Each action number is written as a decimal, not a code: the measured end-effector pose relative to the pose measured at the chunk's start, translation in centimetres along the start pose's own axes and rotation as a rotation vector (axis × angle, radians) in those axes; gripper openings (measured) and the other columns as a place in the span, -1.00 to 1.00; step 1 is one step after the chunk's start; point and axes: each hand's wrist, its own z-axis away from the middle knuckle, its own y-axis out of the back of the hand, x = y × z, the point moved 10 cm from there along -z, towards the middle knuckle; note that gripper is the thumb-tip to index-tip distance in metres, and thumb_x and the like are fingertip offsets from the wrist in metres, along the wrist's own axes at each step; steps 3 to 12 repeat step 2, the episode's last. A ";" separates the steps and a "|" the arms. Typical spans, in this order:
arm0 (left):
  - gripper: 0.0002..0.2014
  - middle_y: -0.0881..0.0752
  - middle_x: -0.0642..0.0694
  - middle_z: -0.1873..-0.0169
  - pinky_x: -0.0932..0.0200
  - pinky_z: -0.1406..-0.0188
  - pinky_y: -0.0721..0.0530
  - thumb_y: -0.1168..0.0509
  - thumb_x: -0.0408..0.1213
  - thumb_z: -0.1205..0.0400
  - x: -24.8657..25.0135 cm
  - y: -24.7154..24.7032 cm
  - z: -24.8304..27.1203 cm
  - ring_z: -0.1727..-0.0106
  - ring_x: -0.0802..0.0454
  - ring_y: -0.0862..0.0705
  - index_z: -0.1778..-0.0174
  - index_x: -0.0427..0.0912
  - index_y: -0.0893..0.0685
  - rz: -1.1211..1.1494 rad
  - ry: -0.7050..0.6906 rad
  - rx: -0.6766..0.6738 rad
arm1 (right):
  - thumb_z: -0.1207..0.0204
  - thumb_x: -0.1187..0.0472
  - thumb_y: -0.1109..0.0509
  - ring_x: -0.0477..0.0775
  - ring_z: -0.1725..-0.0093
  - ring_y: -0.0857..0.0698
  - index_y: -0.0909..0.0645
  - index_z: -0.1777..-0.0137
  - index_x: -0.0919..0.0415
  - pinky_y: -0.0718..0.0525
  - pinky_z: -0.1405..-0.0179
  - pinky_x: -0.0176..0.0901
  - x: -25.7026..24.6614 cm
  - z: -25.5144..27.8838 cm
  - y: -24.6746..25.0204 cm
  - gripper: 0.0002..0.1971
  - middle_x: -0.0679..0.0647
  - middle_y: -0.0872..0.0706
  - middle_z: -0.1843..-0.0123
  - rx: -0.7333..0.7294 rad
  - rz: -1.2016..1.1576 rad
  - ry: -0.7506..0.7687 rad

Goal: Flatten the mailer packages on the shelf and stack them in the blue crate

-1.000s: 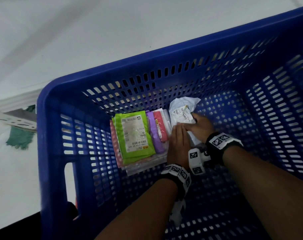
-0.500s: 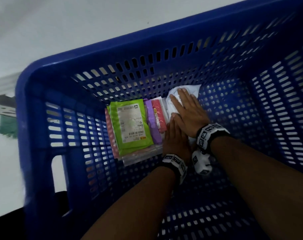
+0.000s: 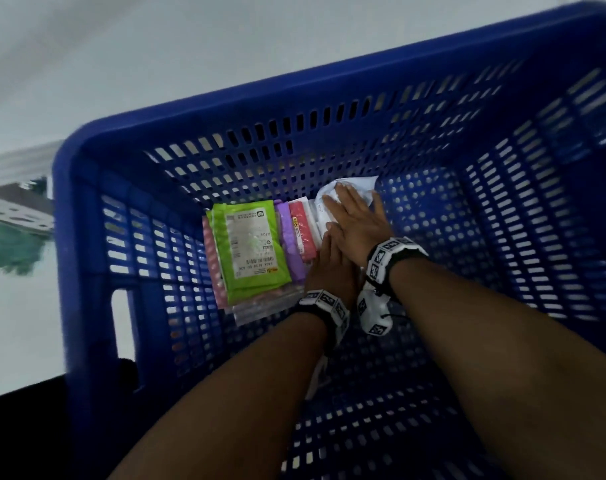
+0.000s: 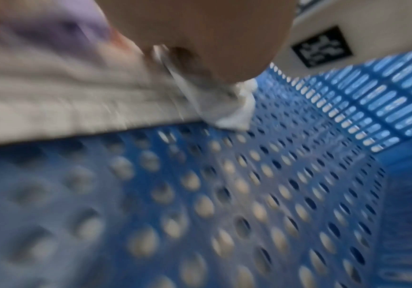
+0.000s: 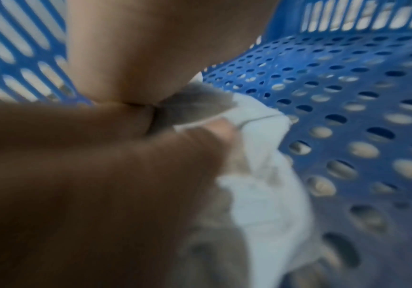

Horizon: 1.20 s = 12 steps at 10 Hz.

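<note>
Right hand: flat, fingers straight, pressing white mailer on the floor of the blue crate. Left hand: flat, at its 7 o'clock. Stacked mailers at 9 o'clock, already flattened. Shelf unseen; remainder unknown.

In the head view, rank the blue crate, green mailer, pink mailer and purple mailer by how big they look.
1. blue crate, by far the largest.
2. green mailer, the widest package showing.
3. purple mailer and pink mailer: both show only as narrow strips under other packages, so they are too alike to rank.
</note>
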 end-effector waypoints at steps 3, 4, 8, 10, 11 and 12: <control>-0.82 -0.65 -0.20 0.27 0.07 0.29 -0.55 -0.20 -0.29 -0.68 0.5 9.2 2.1 0.06 -0.28 -0.74 0.18 -0.23 -0.65 0.090 0.065 0.127 | -0.64 0.21 -0.23 0.23 -0.73 -0.08 -0.37 -0.64 0.12 -0.12 -0.66 0.31 -1.6 1.0 7.9 -0.46 0.20 -0.16 -0.74 0.093 -0.071 -0.068; -0.82 -0.65 -0.20 0.27 0.07 0.29 -0.55 -0.20 -0.29 -0.68 0.5 9.2 2.1 0.06 -0.28 -0.74 0.18 -0.23 -0.65 0.090 0.065 0.127 | -0.64 0.21 -0.23 0.23 -0.73 -0.08 -0.37 -0.64 0.12 -0.12 -0.66 0.31 -1.6 1.0 7.9 -0.46 0.20 -0.16 -0.74 0.093 -0.071 -0.068; -0.82 -0.65 -0.20 0.27 0.07 0.29 -0.55 -0.20 -0.29 -0.68 0.5 9.2 2.1 0.06 -0.28 -0.74 0.18 -0.23 -0.65 0.090 0.065 0.127 | -0.64 0.21 -0.23 0.23 -0.73 -0.08 -0.37 -0.64 0.12 -0.12 -0.66 0.31 -1.6 1.0 7.9 -0.46 0.20 -0.16 -0.74 0.093 -0.071 -0.068; -0.82 -0.65 -0.20 0.27 0.07 0.29 -0.55 -0.20 -0.29 -0.68 0.5 9.2 2.1 0.06 -0.28 -0.74 0.18 -0.23 -0.65 0.090 0.065 0.127 | -0.64 0.21 -0.23 0.23 -0.73 -0.08 -0.37 -0.64 0.12 -0.12 -0.66 0.31 -1.6 1.0 7.9 -0.46 0.20 -0.16 -0.74 0.093 -0.071 -0.068; -0.82 -0.65 -0.20 0.27 0.07 0.29 -0.55 -0.20 -0.29 -0.68 0.5 9.2 2.1 0.06 -0.28 -0.74 0.18 -0.23 -0.65 0.090 0.065 0.127 | -0.64 0.21 -0.23 0.23 -0.73 -0.08 -0.37 -0.64 0.12 -0.12 -0.66 0.31 -1.6 1.0 7.9 -0.46 0.20 -0.16 -0.74 0.093 -0.071 -0.068; -0.82 -0.65 -0.20 0.27 0.07 0.29 -0.55 -0.20 -0.29 -0.68 0.5 9.2 2.1 0.06 -0.28 -0.74 0.18 -0.23 -0.65 0.090 0.065 0.127 | -0.64 0.21 -0.23 0.23 -0.73 -0.08 -0.37 -0.64 0.12 -0.12 -0.66 0.31 -1.6 1.0 7.9 -0.46 0.20 -0.16 -0.74 0.093 -0.071 -0.068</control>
